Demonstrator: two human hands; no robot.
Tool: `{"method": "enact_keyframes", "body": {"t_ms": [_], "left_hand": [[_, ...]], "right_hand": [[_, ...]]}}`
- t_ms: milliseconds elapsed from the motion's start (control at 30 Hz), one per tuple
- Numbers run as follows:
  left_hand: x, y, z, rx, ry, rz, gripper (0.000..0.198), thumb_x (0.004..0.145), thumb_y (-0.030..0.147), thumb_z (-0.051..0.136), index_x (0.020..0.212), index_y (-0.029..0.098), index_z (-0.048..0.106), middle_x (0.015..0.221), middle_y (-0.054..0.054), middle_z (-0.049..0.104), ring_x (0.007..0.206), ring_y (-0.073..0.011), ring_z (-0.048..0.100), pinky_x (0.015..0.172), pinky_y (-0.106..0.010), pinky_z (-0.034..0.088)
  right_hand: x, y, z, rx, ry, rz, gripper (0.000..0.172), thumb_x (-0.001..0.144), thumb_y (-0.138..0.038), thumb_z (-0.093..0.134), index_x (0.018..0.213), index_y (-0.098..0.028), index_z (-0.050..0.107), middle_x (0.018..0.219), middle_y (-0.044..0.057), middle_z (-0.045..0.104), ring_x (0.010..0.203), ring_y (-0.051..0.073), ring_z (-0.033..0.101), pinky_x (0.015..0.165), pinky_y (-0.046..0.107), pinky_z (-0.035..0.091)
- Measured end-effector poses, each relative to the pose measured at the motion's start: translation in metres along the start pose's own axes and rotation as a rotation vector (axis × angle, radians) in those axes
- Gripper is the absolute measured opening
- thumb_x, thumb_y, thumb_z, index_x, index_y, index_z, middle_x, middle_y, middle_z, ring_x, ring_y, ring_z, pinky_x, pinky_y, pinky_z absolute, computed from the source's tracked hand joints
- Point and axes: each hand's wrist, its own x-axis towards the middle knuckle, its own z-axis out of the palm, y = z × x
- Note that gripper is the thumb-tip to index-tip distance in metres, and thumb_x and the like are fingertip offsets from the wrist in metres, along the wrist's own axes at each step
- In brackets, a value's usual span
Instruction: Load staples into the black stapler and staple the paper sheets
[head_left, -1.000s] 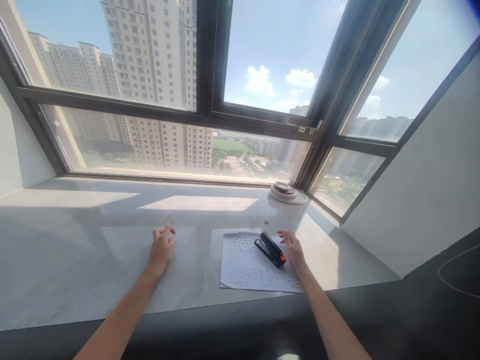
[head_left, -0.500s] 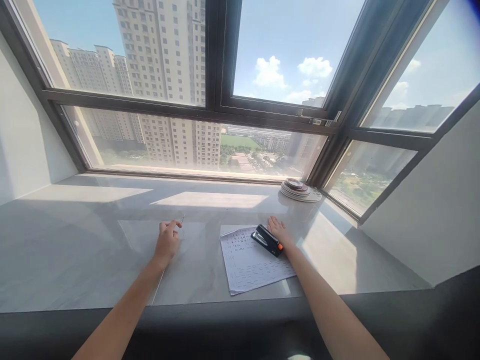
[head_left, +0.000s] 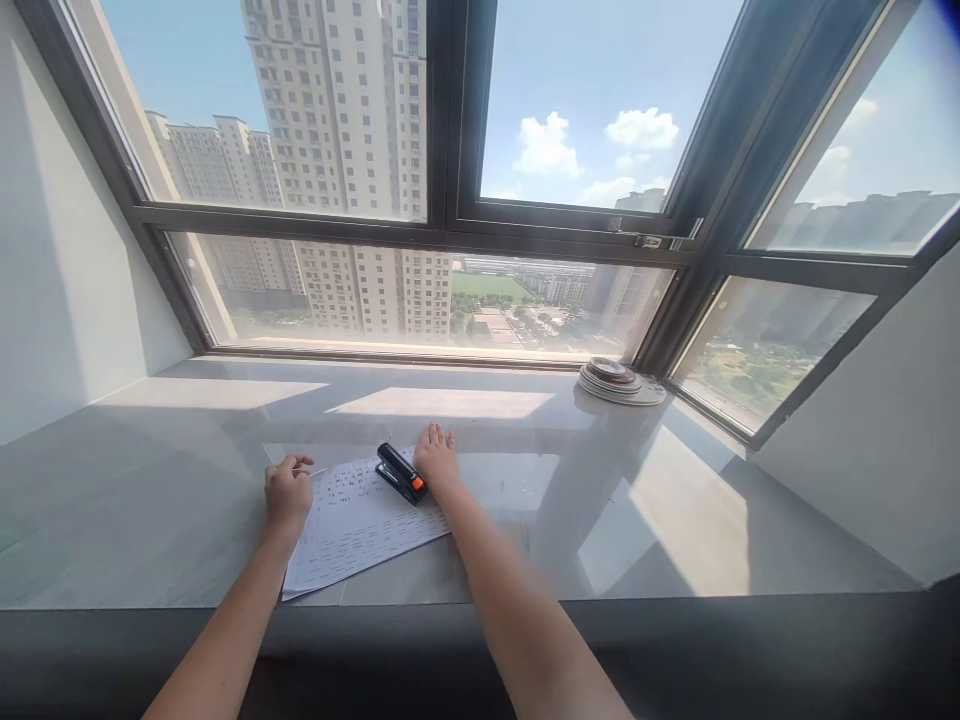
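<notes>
A black stapler (head_left: pixel 401 475) is lying aslant on written papers (head_left: pixel 360 530), which are resting near the front edge of the window sill (head_left: pixel 150 530). Just beside it, the right hand (head_left: pixel 437 458) is lying palm down, its grip unclosed, fingers extended. At the papers' left edge, the left hand (head_left: pixel 289 490) is curling, its grip pinching a thin pale item (head_left: pixel 319 471), too small to identify. Stacked discs (head_left: pixel 615 383) are sitting near the window corner.

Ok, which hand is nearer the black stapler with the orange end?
Right. The right hand is close beside the stapler, on its right; contact is unclear. The left hand is farther, to the stapler's left, by the left edge of the white paper.
</notes>
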Motion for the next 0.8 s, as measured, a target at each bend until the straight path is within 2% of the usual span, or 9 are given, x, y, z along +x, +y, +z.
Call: {"method": "enact_keyframes", "body": {"t_ms": [133,467,800], "left_hand": [[-0.001,0.003,-0.002,-0.043,0.025,-0.005,0.028,0.070,0.008,0.045,0.088,0.017,0.065,0.099,-0.008,0.055,0.084,-0.0226,0.062,0.089,-0.040,0.051],[0.001,-0.001,-0.002,-0.023,0.022,0.006,0.027,0.072,0.011,0.046,0.088,0.017,0.066,0.095,-0.007,0.057,0.084,-0.0224,0.062,0.090,-0.040,0.050],[0.003,-0.004,0.001,-0.002,0.011,0.012,0.023,0.074,0.011,0.047,0.086,0.018,0.065,0.097,-0.009,0.059,0.090,-0.0248,0.061,0.091,-0.041,0.050]], "right_hand": [[-0.006,0.000,0.000,0.029,0.030,-0.003,0.063,0.103,-0.025,0.021,0.161,-0.001,0.019,0.169,0.020,0.008,0.158,0.028,0.006,0.125,0.058,0.006],[-0.008,0.007,0.003,0.053,0.040,0.011,0.063,0.105,-0.031,0.018,0.160,-0.002,0.023,0.169,0.018,0.013,0.158,0.028,0.009,0.126,0.057,0.002],[-0.008,0.009,0.006,0.066,0.079,0.003,0.062,0.105,-0.032,0.021,0.160,-0.004,0.028,0.168,0.017,0.017,0.158,0.028,0.013,0.125,0.058,0.006]]}}
